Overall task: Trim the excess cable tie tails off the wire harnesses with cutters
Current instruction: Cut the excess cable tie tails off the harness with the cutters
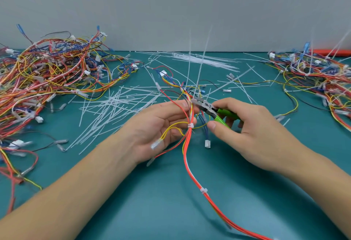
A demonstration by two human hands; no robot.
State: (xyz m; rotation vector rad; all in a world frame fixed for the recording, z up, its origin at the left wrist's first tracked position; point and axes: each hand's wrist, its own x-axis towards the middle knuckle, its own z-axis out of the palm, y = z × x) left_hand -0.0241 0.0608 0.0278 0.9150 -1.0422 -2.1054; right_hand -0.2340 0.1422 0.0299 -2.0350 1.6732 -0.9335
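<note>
Gripping the harness (190, 141), the left hand (159, 125) steadied it; the right hand (247, 127) held cutters (210, 109) at a tie — cut tails (114, 106) lay strewn, two long tails (197, 65) uncut.

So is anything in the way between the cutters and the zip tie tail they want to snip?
Nothing visible blocks them. The green-handled cutters in the right hand already have their tip at the harness the left hand holds, where long white tie tails stick up. Loose wires crowd close beside the tip.
</note>
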